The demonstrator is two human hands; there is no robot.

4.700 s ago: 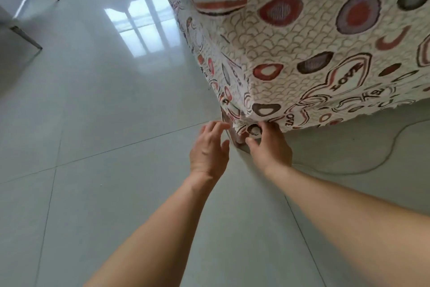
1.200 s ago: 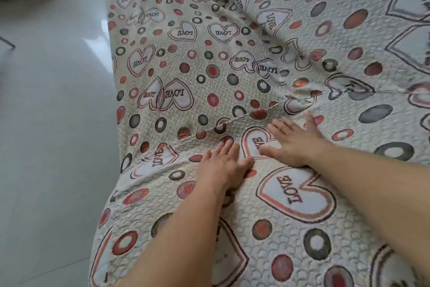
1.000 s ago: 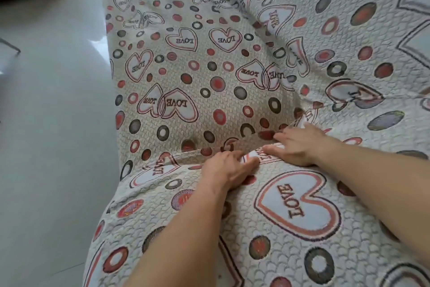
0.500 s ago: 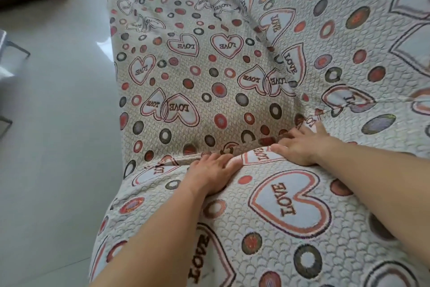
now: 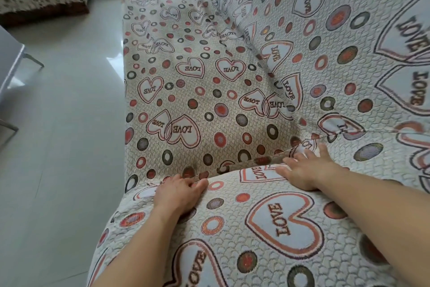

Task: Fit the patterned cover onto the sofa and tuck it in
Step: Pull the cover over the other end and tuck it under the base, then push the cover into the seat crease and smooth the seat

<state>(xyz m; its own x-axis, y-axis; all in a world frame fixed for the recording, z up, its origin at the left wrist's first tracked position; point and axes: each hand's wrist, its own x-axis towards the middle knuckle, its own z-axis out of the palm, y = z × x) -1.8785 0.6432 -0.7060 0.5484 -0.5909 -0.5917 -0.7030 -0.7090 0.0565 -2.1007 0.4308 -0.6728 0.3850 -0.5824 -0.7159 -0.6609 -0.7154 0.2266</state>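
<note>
Head view: the left hand (image 5: 179, 196) and right hand (image 5: 304, 170) press straight fingers into the crease just ahead of their tips — patterned cover (image 5: 209, 105) draped over the sofa. Uneven pushing could bunch the fabric — or drag it loose.

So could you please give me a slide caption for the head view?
Both hands, left hand and right hand, press patterned cover into sofa crease.

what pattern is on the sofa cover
Cream cover with red-outlined LOVE hearts and red and dark rings; head view.
</note>
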